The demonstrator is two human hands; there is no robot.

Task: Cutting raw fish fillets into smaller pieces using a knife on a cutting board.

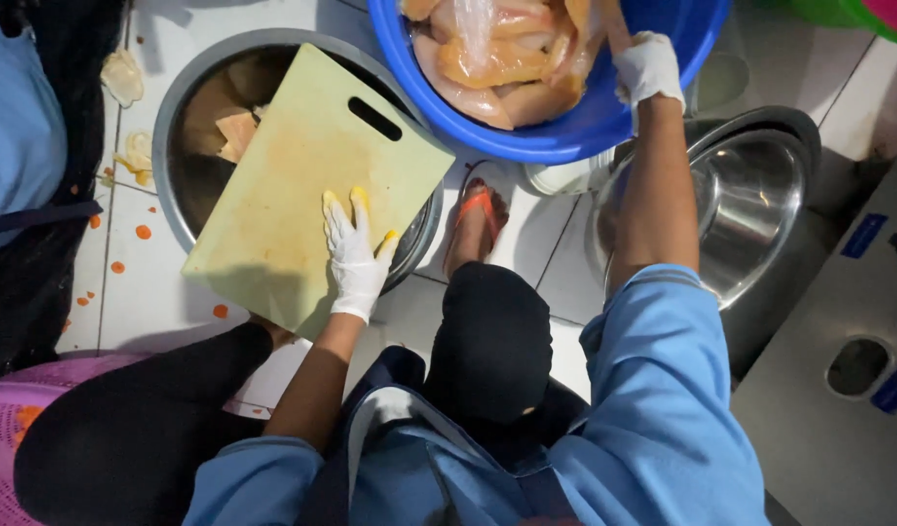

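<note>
The left hand [354, 255] lies flat with open fingers on the cutting board [302, 185], steadying it over the metal basin [176, 117], while the right hand [647, 66] reaches into the blue tub [565, 131], fingers closed on a raw chicken piece [507, 63].

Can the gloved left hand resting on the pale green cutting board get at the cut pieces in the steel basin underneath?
Probably not directly: the cutting board covers most of the basin, and the left hand lies flat on top.
</note>
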